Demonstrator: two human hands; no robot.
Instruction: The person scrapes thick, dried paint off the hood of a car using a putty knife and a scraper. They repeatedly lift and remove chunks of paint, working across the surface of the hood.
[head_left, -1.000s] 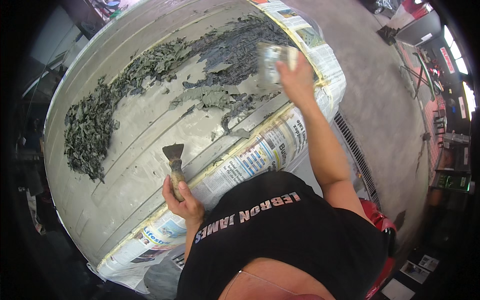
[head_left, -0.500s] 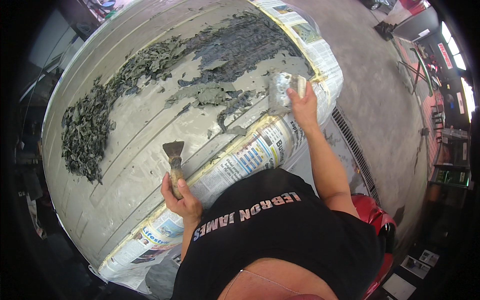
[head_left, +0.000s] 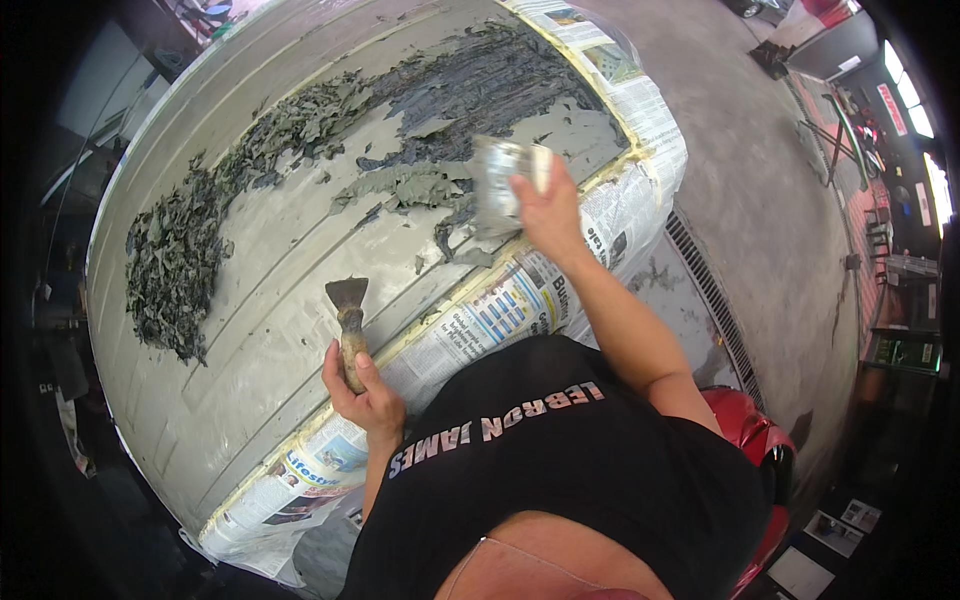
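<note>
Below me lies a grey, ridged vehicle roof (head_left: 270, 320) with dark peeled paint flakes (head_left: 175, 270) heaped on its left and across the far middle. In my left hand (head_left: 366, 398) is a paint scraper (head_left: 350, 318), its dark flared blade pointing up and away over the near part of the roof. My right hand (head_left: 553, 212) grips a wide flat tool (head_left: 497, 185) with a silvery face and a cream edge. That tool is over the roof near the right-hand flakes, and motion blur hides its exact kind.
Newspaper masking (head_left: 500, 305) held with yellowish tape borders the roof's near and right edges. Right of the vehicle, a drain grate (head_left: 712, 305) runs along the concrete floor (head_left: 770, 230). Part of a red vehicle (head_left: 745, 430) stands close by my right side.
My right hand has swept left across the roof with the wide flat tool, away from the right-hand newspaper edge. My left hand and the paint scraper have barely moved.
</note>
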